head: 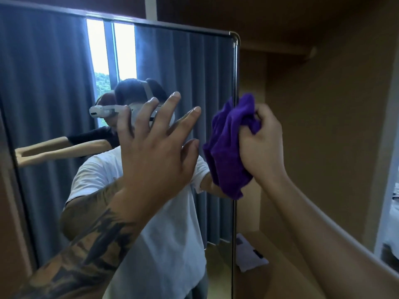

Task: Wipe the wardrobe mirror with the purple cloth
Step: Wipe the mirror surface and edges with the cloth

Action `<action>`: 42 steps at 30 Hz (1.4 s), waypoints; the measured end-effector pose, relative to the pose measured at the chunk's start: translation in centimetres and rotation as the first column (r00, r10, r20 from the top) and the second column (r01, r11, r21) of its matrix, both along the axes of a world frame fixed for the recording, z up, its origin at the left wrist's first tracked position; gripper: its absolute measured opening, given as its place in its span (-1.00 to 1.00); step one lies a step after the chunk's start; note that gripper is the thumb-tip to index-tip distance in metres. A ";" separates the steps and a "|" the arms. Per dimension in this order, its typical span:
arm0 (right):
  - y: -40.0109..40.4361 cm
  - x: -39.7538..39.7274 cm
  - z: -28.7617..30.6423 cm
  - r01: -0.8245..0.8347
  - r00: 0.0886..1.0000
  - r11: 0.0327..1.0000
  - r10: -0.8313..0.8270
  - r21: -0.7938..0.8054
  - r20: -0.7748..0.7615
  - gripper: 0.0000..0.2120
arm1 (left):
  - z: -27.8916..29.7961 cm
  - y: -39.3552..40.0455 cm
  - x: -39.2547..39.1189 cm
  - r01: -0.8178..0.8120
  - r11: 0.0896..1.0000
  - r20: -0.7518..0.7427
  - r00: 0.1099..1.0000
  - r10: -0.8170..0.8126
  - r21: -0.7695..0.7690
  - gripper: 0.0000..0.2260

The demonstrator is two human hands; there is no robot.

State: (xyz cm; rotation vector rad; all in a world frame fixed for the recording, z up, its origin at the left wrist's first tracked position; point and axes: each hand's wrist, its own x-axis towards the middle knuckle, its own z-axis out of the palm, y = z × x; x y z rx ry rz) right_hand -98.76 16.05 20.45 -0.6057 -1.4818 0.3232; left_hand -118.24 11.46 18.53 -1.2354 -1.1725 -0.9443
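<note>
The purple cloth (228, 145), bunched, sits right of frame centre against the right edge of the wardrobe mirror (54, 83). The right hand (262, 143) grips it in curled fingers. The left hand (155, 143), fingers spread straight, is raised before the glass at centre; contact cannot be confirmed. Wiping appears under way; no cleaned or uncleaned zones are distinguishable.

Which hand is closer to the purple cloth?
The right hand. It grips the purple cloth bunched at the mirror's right edge. The left hand is to the cloth's left, fingers spread over the glass, not touching the cloth.
</note>
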 end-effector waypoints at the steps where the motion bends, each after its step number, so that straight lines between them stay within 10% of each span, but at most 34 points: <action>1: -0.2 0.1 -0.8 -0.007 1.000 1.000 0.007 -0.010 0.007 -0.86 | 0.0 0.0 -0.1 -0.005 1.000 -0.008 1.000 0.005 0.002 -0.57; 9: 0.6 -0.1 7.5 0.075 0.997 0.989 -0.079 0.126 0.025 -0.81 | 0.0 0.3 -0.1 -0.027 0.999 -0.029 0.999 0.027 0.018 -0.57; 17: -0.3 -0.4 -3.1 0.121 0.988 0.992 -0.125 0.046 0.088 -0.88 | -0.2 0.5 -0.3 -0.026 0.999 -0.044 0.999 0.027 0.036 -0.57; 25: 0.9 -1.0 7.2 0.194 0.976 0.957 -0.211 0.215 0.059 -0.77 | -0.2 0.5 -0.1 -0.023 0.999 -0.044 0.999 0.024 0.028 -0.57; 34: 0.3 -0.4 -5.2 0.097 0.991 0.995 -0.099 0.021 0.095 -0.89 | -0.3 0.4 0.5 -0.029 1.000 -0.018 0.999 0.029 0.005 -0.55; 42: 1.0 -1.1 9.0 0.238 0.964 0.953 -0.256 0.188 0.075 -0.70 | -0.3 0.6 0.7 -0.042 0.998 -0.025 0.999 0.043 0.049 -0.56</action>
